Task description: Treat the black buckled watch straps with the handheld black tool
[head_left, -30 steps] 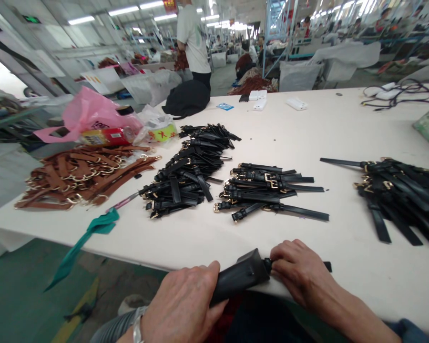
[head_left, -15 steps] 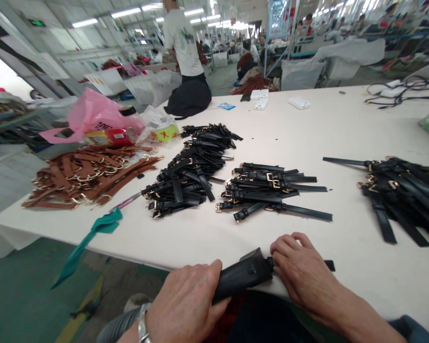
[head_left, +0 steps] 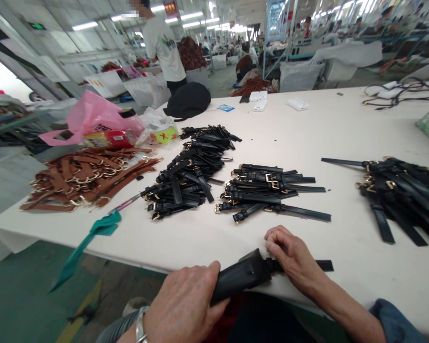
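My left hand (head_left: 188,297) is wrapped round a black, box-ended sleeve-like piece (head_left: 236,277) at the table's front edge. A black strap (head_left: 324,265) lies in line with its wide end; part of that strap is hidden under my right hand (head_left: 291,255). The fingers of my right hand are curled, thumb against fingertips, just above the strap; anything pinched there is too small to make out. Beyond my hands lies a small group of black buckled straps (head_left: 271,195) with gold buckles. A larger heap of black straps (head_left: 186,176) is to its left.
Another black strap pile (head_left: 407,190) is on the right of the white table (head_left: 293,138). At left are brown straps (head_left: 75,176), a pink bag (head_left: 89,114) and a teal cloth (head_left: 93,238) beside scissors (head_left: 127,202). A black cap (head_left: 189,100) lies at the back; a person (head_left: 162,47) stands beyond.
My right hand has lifted slightly and turned, its fingers now curled together off the strap's near end. My left hand keeps its hold. The person behind has moved left.
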Demonstrator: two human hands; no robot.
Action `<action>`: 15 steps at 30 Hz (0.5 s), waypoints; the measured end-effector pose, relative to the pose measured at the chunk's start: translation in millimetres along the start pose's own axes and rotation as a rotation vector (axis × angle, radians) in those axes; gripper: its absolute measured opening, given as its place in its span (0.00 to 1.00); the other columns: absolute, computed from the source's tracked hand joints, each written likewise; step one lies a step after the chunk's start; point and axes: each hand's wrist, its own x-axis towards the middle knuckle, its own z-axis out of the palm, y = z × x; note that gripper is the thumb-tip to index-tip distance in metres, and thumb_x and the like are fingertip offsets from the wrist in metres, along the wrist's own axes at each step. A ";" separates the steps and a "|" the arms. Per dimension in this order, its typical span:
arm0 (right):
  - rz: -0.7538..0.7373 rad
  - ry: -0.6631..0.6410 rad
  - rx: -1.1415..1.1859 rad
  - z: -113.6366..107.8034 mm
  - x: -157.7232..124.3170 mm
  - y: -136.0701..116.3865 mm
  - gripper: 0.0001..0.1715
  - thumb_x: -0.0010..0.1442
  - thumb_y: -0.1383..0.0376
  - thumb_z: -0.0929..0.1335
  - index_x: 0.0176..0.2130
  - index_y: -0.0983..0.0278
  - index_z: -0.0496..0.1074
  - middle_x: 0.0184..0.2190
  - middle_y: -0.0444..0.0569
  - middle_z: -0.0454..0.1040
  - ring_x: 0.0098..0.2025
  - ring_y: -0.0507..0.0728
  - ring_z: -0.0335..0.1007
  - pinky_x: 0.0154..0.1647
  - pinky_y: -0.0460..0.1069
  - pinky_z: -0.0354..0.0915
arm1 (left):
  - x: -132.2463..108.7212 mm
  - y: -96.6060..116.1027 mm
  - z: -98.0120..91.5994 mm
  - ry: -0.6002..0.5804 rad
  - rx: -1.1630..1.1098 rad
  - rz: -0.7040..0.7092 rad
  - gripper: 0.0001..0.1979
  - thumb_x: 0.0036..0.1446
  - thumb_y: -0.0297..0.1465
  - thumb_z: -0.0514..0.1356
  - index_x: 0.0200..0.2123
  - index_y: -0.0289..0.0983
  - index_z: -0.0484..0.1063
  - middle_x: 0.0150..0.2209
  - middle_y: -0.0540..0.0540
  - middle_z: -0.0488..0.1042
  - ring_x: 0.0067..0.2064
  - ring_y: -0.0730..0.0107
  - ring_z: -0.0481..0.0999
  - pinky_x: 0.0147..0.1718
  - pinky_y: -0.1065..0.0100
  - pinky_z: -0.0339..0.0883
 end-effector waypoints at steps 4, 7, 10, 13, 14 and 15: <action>-0.027 0.083 -0.052 -7.2 -3.2 3.3 0.11 0.59 0.66 0.60 0.25 0.63 0.61 0.31 0.47 0.67 0.33 0.53 0.64 0.35 0.48 0.60 | 1.3 0.1 -0.7 -0.019 0.007 -0.005 0.16 0.52 0.40 0.50 0.42 0.40 0.66 0.37 0.44 0.74 0.40 0.57 0.72 0.40 0.57 0.63; -0.102 -0.070 -0.133 -12.6 -11.8 4.3 0.05 0.56 0.65 0.64 0.29 0.62 0.68 0.31 0.47 0.69 0.34 0.54 0.64 0.37 0.49 0.60 | 0.7 1.5 -3.2 -0.023 0.005 0.000 0.16 0.52 0.39 0.50 0.42 0.40 0.66 0.37 0.44 0.74 0.41 0.56 0.72 0.41 0.56 0.62; -0.145 -0.148 -0.227 -15.1 -18.8 6.2 0.06 0.53 0.65 0.67 0.35 0.60 0.71 0.33 0.47 0.71 0.37 0.55 0.64 0.40 0.51 0.59 | 0.1 4.0 -7.8 -0.040 0.011 -0.003 0.15 0.52 0.38 0.50 0.42 0.41 0.65 0.38 0.44 0.74 0.41 0.57 0.72 0.41 0.56 0.63; -0.152 -0.163 -0.268 -14.9 -20.8 9.5 0.10 0.53 0.66 0.67 0.39 0.57 0.71 0.34 0.46 0.71 0.37 0.55 0.64 0.39 0.52 0.58 | 0.7 5.8 -11.6 -0.058 0.023 -0.002 0.15 0.52 0.38 0.49 0.42 0.41 0.65 0.37 0.45 0.74 0.40 0.57 0.72 0.40 0.57 0.63; -0.158 -0.168 -0.275 -14.8 -20.8 10.8 0.11 0.53 0.66 0.67 0.40 0.57 0.71 0.34 0.46 0.71 0.37 0.56 0.64 0.39 0.52 0.58 | 1.1 5.9 -12.1 -0.062 0.028 0.001 0.15 0.52 0.38 0.49 0.42 0.42 0.65 0.37 0.45 0.74 0.40 0.58 0.72 0.40 0.57 0.63; -0.165 -0.172 -0.279 -14.8 -20.7 12.0 0.12 0.54 0.66 0.67 0.41 0.56 0.71 0.34 0.46 0.71 0.38 0.56 0.64 0.39 0.52 0.58 | 1.3 5.6 -12.1 -0.062 0.033 0.003 0.15 0.53 0.38 0.49 0.42 0.42 0.65 0.37 0.45 0.74 0.40 0.58 0.72 0.40 0.57 0.62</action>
